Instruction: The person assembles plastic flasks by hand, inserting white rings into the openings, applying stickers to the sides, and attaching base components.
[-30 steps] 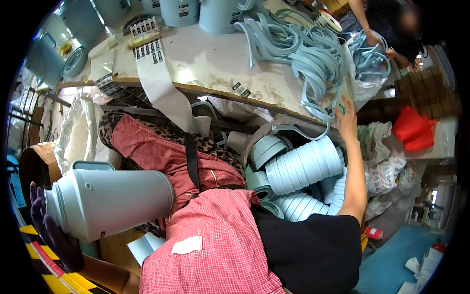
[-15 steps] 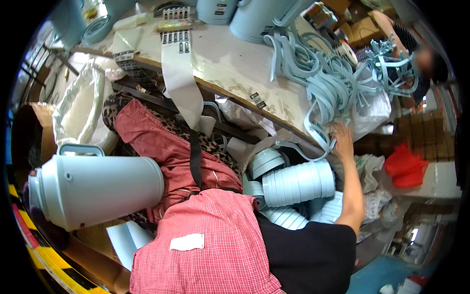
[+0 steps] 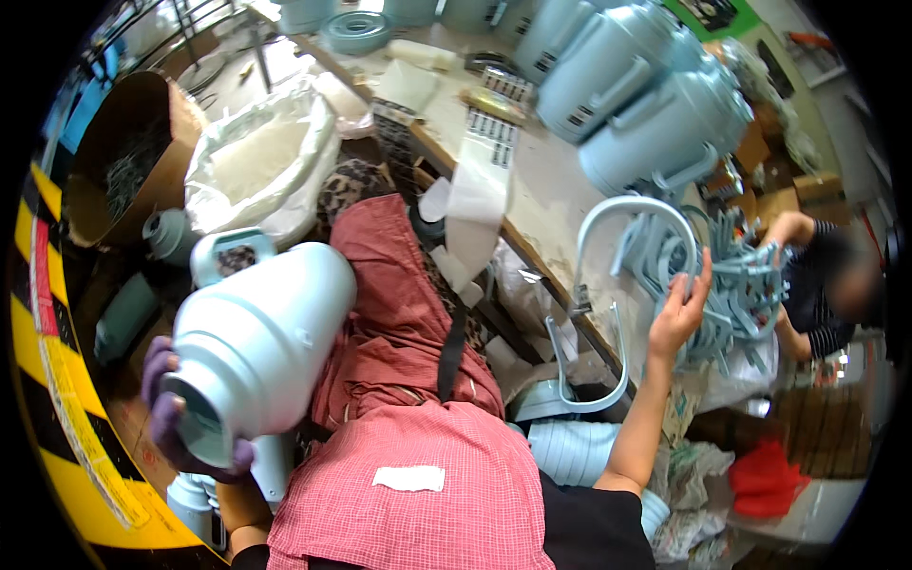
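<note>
My left hand (image 3: 169,423), in a purple glove, is closed around the open end of a pale blue thermos casing (image 3: 275,328). The casing lies tilted across my lap, its side handle facing away from me and its opening toward the lower left. Out over the table edge, my bare right hand (image 3: 676,318) grips one end of a pale blue curved handle (image 3: 635,205), which arches up to the left. A second curved handle (image 3: 603,404) hangs at the table edge below it. Beyond my right hand lies a tangled heap of similar handles (image 3: 736,294).
Finished-looking thermos jugs (image 3: 608,71) stand along the far side of the table (image 3: 556,204). A strip of labels (image 3: 480,180) hangs over its edge. To the left are a white-lined sack (image 3: 261,166) and a cardboard box (image 3: 133,152). Another person (image 3: 826,285) works beyond the heap.
My right hand has lifted a curved handle up from the heap. The thermos casing has turned, its open end now toward the lower left. My view has shifted left.
</note>
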A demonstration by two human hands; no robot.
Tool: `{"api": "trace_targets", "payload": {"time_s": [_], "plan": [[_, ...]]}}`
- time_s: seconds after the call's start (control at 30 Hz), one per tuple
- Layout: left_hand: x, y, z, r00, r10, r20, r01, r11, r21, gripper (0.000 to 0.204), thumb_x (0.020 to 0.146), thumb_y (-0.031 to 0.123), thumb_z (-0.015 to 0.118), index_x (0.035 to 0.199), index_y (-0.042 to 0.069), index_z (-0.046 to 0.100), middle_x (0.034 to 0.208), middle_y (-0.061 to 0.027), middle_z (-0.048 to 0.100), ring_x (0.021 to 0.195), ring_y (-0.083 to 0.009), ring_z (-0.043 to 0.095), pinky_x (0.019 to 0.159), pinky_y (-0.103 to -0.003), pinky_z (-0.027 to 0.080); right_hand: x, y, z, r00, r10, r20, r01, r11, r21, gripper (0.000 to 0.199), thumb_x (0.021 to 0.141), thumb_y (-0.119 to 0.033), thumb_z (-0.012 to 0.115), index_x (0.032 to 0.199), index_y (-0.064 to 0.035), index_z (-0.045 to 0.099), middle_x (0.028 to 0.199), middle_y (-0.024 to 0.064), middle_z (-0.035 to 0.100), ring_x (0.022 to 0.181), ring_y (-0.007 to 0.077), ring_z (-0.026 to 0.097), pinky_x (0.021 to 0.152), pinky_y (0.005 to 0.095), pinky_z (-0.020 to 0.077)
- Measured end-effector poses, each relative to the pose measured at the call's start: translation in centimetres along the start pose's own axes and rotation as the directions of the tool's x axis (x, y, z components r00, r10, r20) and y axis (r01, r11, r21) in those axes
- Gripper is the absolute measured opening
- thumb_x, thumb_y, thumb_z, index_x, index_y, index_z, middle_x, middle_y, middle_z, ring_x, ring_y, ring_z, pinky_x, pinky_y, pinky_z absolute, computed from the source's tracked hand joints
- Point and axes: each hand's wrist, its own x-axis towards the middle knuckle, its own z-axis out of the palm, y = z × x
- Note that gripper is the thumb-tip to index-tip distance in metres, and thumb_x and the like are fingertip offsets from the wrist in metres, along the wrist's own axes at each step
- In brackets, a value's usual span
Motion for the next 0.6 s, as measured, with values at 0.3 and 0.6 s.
{"api": "trace_targets", "payload": {"time_s": [0.3,0.6], "plan": [[1.0,1.8,1.9,0.962,-0.042,0.270,-0.021,0.974,0.226,0.089,0.072,0.060,0.081,0.135,0.010,0.044,0.128,-0.0230,0.059,0.120,-0.0461,0.059,0.118,-0.063,0.023,-8.8,-25.3,19.3,0.701,-0.387,0.598,-0.624,0.073,0.778,0.073,0.101,-0.003,0.048,0.162,-0.0075,0.008,0.058,-0.0030,0.047,0.036,0.0049,0.037,0.033,0.0226,0.0323],[0.4,1.8,3.7,0.975,-0.024,0.219,-0.036,0.963,0.268,0.090,0.070,0.062,0.082,0.132,0.008,0.047,0.124,-0.0241,0.060,0.120,-0.0439,0.059,0.122,-0.059,0.014,-10.5,-27.5,21.8,0.649,-0.244,0.720,-0.723,0.098,0.684,0.049,0.103,-0.009,0.051,0.150,0.0007,0.040,0.055,-0.0046,0.040,0.036,0.0033,0.033,0.035,0.0216,0.0296]]}}
